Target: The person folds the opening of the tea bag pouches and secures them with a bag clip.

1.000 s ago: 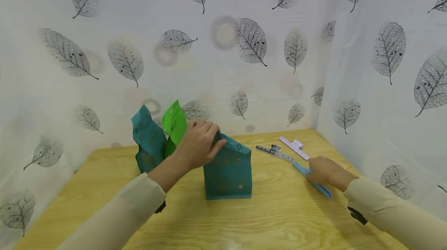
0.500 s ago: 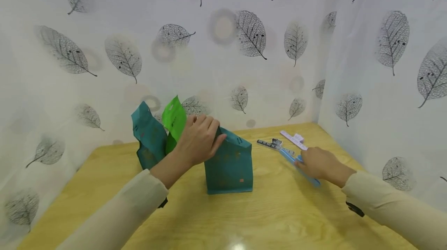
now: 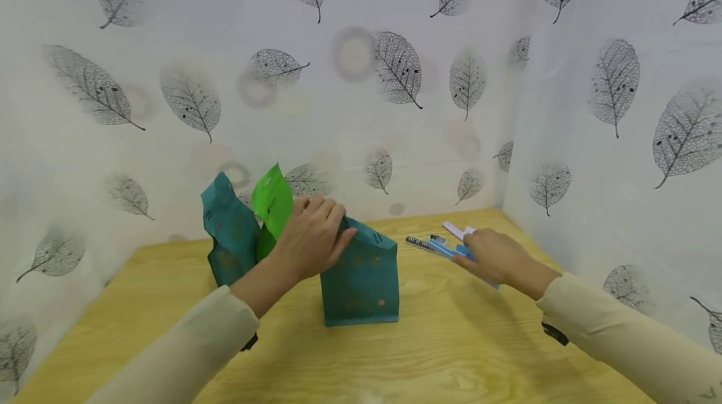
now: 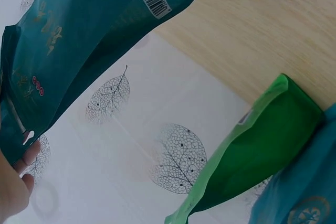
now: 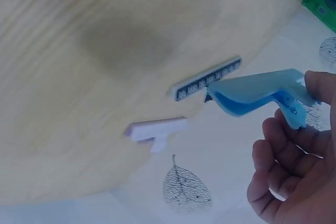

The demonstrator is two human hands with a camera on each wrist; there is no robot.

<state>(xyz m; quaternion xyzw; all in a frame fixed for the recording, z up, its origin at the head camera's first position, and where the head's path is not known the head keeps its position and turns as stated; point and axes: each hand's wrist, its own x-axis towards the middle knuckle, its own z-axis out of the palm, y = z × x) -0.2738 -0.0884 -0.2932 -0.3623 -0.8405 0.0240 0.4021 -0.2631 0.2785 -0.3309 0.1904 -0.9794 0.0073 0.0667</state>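
My left hand (image 3: 307, 238) grips the folded top of a teal pouch bag (image 3: 361, 288), which stands upright on the table. In the left wrist view the fingers hold this bag's top edge, beside its hang hole. My right hand (image 3: 496, 258) pinches a light blue sealing clip (image 5: 252, 92) by its handle, thumb on one side and fingers on the other. The right wrist view shows the clip's long jaws slightly parted. Beyond it lie a black-and-white piano-key clip (image 5: 207, 78) and a pale lilac clip (image 5: 157, 128).
Left of the gripped bag stand a bright green bag (image 3: 273, 203) and another teal bag (image 3: 228, 228), both partly behind my left arm. The wooden table (image 3: 361, 360) meets a leaf-patterned curtain (image 3: 350, 122) at the back and right.
My right hand has lifted the blue clip from the table and moved it leftward, with the clip now overlapping the piano-key clip in the head view. My left hand keeps holding the bag top.
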